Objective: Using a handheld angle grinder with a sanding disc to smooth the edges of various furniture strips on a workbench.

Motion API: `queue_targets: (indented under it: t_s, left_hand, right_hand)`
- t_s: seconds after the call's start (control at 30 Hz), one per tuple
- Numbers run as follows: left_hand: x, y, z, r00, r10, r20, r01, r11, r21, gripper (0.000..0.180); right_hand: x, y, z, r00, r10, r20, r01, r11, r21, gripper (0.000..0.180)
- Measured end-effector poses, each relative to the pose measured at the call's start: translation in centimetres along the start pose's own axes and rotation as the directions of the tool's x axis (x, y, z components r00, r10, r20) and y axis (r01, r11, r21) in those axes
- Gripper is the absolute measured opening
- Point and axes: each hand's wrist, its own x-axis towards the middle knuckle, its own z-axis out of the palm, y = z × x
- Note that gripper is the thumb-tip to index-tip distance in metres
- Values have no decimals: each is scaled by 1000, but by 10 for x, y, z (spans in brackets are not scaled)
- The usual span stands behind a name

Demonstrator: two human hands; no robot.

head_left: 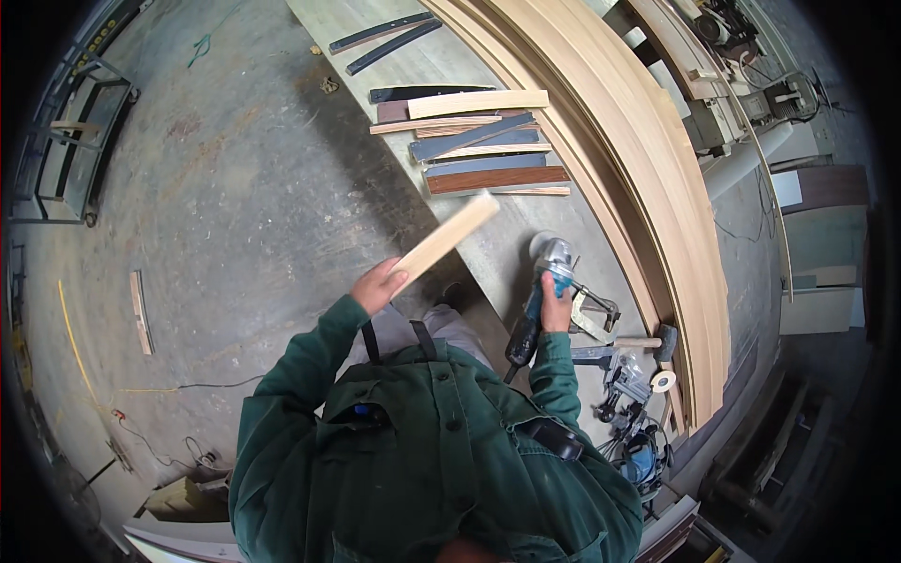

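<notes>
At frame centre, the left hand [377, 286] has its fingers curled around the lower end of a pale wood strip [445, 240], raised over the tabletop [497, 249]. The right hand [556, 314] seems wrapped around a teal angle grinder [542, 286] resting there.
</notes>
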Motion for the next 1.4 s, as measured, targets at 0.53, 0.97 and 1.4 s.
queue_targets:
  t_s: [0.53, 0.97, 1.4]
  left_hand:
    - [104, 123, 124, 947, -189, 261, 236, -145, -961, 37]
    - [79, 54, 10, 962, 264, 77, -268, 842, 468, 74]
    - [26, 28, -1, 973, 190, 128, -228, 866, 445, 73]
  right_hand:
    - [-39, 20, -56, 991, 84, -106, -66, 985, 160, 54]
    - [-22, 20, -41, 999, 37, -12, -37, 999, 33, 63]
    - [-8, 24, -6, 978, -19, 208, 37, 996, -83, 63]
